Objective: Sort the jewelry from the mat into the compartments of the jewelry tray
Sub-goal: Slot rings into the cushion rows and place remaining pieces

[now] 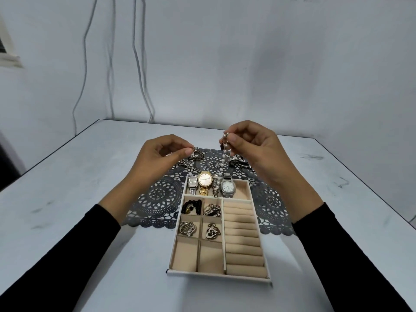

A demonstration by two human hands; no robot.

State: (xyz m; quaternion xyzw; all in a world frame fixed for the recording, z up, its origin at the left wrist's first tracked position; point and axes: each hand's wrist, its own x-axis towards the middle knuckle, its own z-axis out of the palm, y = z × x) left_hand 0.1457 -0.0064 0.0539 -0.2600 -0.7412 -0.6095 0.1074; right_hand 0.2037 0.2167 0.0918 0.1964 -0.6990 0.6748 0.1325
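Note:
My right hand pinches a pearl strand that hangs down over the far end of the beige jewelry tray; its lower end reaches the top compartment between the gold watch and a silver watch. My left hand pinches a silver chain piece above the grey lace mat. Another silver watch lies at the top left. Small compartments hold black beads, a chain, rings and a heart pendant.
More silver jewelry lies on the mat behind the tray, partly hidden by my right hand. The tray's two nearest small compartments and its ring rolls hold nothing. The white table ends at a wall with hanging cables.

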